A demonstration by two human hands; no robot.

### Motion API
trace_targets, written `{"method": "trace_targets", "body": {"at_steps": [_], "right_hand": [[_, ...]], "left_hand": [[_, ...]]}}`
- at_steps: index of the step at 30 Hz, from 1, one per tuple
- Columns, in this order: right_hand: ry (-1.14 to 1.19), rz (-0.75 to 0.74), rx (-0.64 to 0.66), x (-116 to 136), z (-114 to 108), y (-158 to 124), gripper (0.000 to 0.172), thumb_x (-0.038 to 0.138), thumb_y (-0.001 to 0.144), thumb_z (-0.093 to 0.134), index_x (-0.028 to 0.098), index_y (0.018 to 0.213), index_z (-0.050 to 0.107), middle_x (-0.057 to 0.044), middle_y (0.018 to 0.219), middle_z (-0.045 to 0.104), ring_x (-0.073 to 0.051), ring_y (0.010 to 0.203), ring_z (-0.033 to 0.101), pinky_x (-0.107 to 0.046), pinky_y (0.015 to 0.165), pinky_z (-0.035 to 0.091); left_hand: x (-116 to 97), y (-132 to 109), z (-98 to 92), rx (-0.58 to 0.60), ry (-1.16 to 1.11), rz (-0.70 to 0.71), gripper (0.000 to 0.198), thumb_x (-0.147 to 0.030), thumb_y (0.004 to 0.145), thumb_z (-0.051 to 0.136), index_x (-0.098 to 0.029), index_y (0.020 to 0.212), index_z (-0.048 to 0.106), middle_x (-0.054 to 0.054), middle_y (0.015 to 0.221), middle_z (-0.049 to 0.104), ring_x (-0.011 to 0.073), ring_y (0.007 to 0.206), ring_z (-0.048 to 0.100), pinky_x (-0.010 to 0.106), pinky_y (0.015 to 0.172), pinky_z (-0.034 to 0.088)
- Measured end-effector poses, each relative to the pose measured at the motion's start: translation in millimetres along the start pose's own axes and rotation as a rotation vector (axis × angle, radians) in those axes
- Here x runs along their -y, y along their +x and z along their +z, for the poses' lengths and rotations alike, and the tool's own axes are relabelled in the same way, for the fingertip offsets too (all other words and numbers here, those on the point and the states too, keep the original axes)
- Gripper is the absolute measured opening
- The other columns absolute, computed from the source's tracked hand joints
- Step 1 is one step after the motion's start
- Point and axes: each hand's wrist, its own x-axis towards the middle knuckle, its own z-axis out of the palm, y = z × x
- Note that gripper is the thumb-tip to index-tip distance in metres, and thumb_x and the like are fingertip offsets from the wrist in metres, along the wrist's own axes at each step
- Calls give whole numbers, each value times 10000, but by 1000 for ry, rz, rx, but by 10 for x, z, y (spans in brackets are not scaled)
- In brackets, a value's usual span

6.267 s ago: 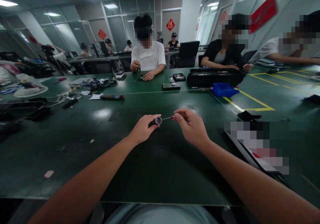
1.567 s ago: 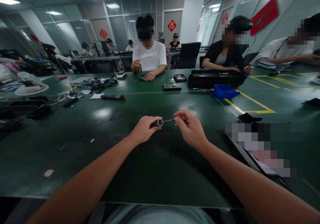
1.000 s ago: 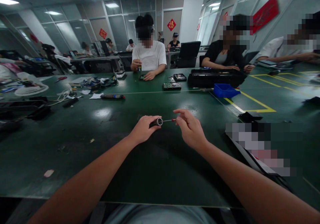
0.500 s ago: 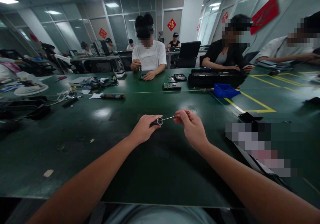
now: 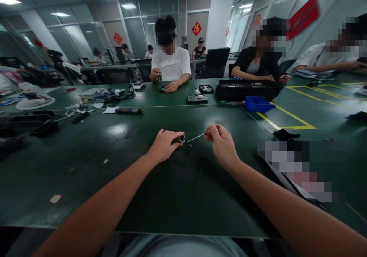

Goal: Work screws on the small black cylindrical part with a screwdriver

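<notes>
My left hand (image 5: 164, 147) is closed around a short dark tube (image 5: 180, 138), its pale metal ring and open end facing right. Between the fingers of my right hand (image 5: 222, 142) is a slim screwdriver (image 5: 197, 136); my fingers cover most of its handle. Its thin metal shaft points left, with the tip just short of the tube's mouth. A small pale bit (image 5: 189, 146) shows just below the tip, too small to identify. Both hands are over the dark green table (image 5: 183, 196).
A grey and black pen-shaped tool (image 5: 129, 111) lies beyond my left hand. Two opened hard drives (image 5: 197, 98) and a blue tray (image 5: 259, 104) are farther back. Cables (image 5: 71, 109) lie left. Across the table, a person in white (image 5: 173, 64) works on a small part.
The screwdriver's tip has come out of the tube as my right hand shifted right. My left hand moved slightly left with the tube. The small bit now shows below the tip.
</notes>
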Motion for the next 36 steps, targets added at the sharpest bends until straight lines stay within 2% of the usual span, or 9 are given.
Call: {"method": "trace_targets", "body": {"at_steps": [5, 9, 14, 17, 20, 23, 28, 31, 36], "right_hand": [[-67, -57, 7, 88, -5, -47, 294, 476, 958, 498, 206, 945, 614, -25, 812, 629, -174, 741, 599, -355, 718, 501], [-69, -93, -31, 168, -22, -64, 265, 442, 962, 497, 210, 1038, 600, -34, 867, 643, -168, 721, 605, -356, 698, 517], [-194, -210, -22, 233, -44, -100, 259, 423, 979, 475, 218, 1077, 601, -45, 898, 664, -175, 753, 625, -358, 704, 519], [-204, -258, -33, 257, -47, -113, 242, 406, 977, 474, 216, 1064, 595, -50, 889, 676, -180, 758, 636, -359, 702, 522], [-203, -275, -31, 279, -46, -120, 229, 395, 974, 478, 213, 1056, 591, -51, 881, 683, -181, 751, 642, -355, 694, 524], [-210, -293, -30, 290, -42, -124, 216, 385, 975, 481, 217, 1050, 593, -45, 868, 687, -180, 742, 644, -349, 689, 524], [-220, -326, -28, 272, -51, -119, 207, 376, 981, 480, 220, 1052, 596, -42, 871, 689, -183, 760, 648, -350, 704, 522], [-220, -331, -26, 265, -69, -114, 214, 382, 987, 473, 222, 1061, 595, -43, 883, 686, -189, 785, 650, -359, 723, 520], [-220, -315, -22, 298, -82, -126, 209, 382, 989, 469, 229, 1061, 591, -42, 886, 683, -193, 794, 649, -356, 728, 510]], "left_hand": [[-18, 5, 1, -106, -203, -75, 336, -283, 898, 648, -217, 1226, 616, 77, 1204, 652, 252, 1113, 586, 444, 1033, 427], [-25, 21, 6, -193, -467, -174, 359, -261, 892, 627, -197, 1240, 569, 86, 1183, 640, 223, 1075, 602, 384, 992, 454], [-99, 46, -20, -159, -691, -293, 383, -347, 937, 520, -210, 1293, 493, 71, 1060, 623, 174, 885, 601, 322, 818, 476], [-161, 74, -63, -117, -625, -328, 361, -481, 922, 535, -196, 1142, 564, 36, 874, 604, 161, 745, 573, 293, 687, 449], [-215, 117, -104, -34, -451, -296, 355, -523, 899, 562, -196, 1028, 614, 27, 800, 615, 169, 695, 575, 301, 658, 441], [-280, 174, -110, 55, -278, -196, 257, -432, 877, 610, -201, 977, 658, 46, 881, 670, 198, 795, 619, 324, 740, 468], [-362, 306, 10, 201, -33, -71, 235, -290, 882, 563, -223, 1075, 680, 57, 1071, 698, 223, 957, 644, 338, 852, 487], [-366, 382, 119, 280, 60, -72, 276, -310, 882, 571, -250, 1129, 679, 56, 1082, 703, 230, 940, 657, 341, 836, 502], [-333, 446, 236, 286, 86, -46, 242, -375, 860, 638, -254, 1054, 719, 79, 1012, 710, 272, 904, 658, 371, 800, 506]]}}
